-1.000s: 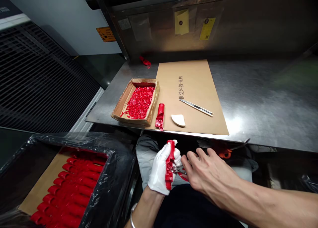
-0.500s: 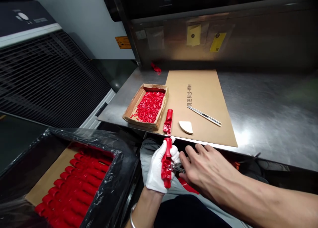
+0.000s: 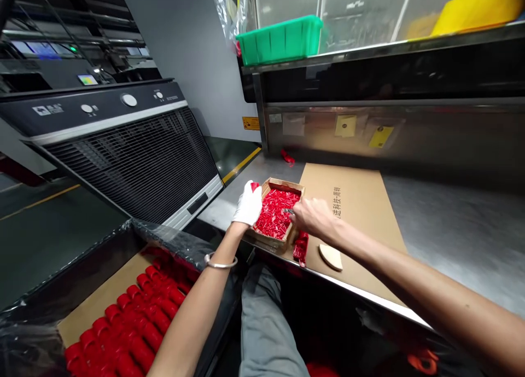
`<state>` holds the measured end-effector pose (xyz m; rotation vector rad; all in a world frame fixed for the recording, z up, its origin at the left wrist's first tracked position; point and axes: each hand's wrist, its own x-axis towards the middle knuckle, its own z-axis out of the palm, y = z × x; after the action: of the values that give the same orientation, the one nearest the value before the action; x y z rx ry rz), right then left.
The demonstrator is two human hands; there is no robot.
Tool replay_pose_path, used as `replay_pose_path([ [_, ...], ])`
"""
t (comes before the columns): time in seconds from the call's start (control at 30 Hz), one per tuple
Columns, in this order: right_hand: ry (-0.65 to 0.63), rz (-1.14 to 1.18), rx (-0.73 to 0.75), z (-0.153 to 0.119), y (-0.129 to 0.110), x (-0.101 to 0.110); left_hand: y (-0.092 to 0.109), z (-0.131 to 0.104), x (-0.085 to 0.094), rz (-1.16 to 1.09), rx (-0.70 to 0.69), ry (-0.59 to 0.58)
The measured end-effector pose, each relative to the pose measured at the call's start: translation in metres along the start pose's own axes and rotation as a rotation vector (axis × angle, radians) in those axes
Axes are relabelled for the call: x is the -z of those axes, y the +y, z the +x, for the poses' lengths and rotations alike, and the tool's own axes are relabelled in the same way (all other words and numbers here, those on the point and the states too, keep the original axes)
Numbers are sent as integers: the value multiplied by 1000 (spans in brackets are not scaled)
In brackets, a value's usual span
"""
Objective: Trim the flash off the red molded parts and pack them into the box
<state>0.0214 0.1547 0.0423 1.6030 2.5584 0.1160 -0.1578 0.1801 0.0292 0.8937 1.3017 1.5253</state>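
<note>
My left hand [image 3: 248, 206], in a white glove, is closed around a red plastic part [image 3: 255, 186] at the left side of a shallow cardboard box [image 3: 268, 242]. Only the top of that part shows above the glove. Bare, my right hand [image 3: 312, 215] grips small metal pliers [image 3: 289, 211], whose tip reaches over the box; the handles are hidden in the fist. Small red plastic scraps [image 3: 274, 213] fill the box. Just right of it lies a second red plastic part [image 3: 301, 249], partly under my right hand. A pale curved piece [image 3: 330, 256] is nearby on the cardboard sheet [image 3: 363, 224].
On my left stands a plastic-lined bin [image 3: 135, 240] with rows of red parts [image 3: 127, 317]. Behind it is a black grilled machine [image 3: 135, 152]. A green tray [image 3: 281, 40] sits on the shelf above the metal table [image 3: 426, 213]. A red piece [image 3: 287, 157] lies at the back.
Both hands have moved forward from above my lap to the scrap box, left hand with the red part, right hand with the pliers. The view has tilted up, bringing the shelf into sight.
</note>
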Motion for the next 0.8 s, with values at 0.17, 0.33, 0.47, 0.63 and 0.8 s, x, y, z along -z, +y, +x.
replay_pose_path([
  [0.17,62,34,30,-28,17,-10,-6,-44,25,-97,69,-111],
  [0.33,85,214,176,-97,17,-8,-10,-115,26,-635,444,-229],
  [0.47,268,399,286,-152,4,-16,-18,-149,15,-797,609,-219],
  [0.63,327,260,333,-174,-4,-21,-24,-168,2,-803,645,-225],
  [0.8,349,243,320,-181,-3,-19,-27,-177,-6,-784,655,-251],
])
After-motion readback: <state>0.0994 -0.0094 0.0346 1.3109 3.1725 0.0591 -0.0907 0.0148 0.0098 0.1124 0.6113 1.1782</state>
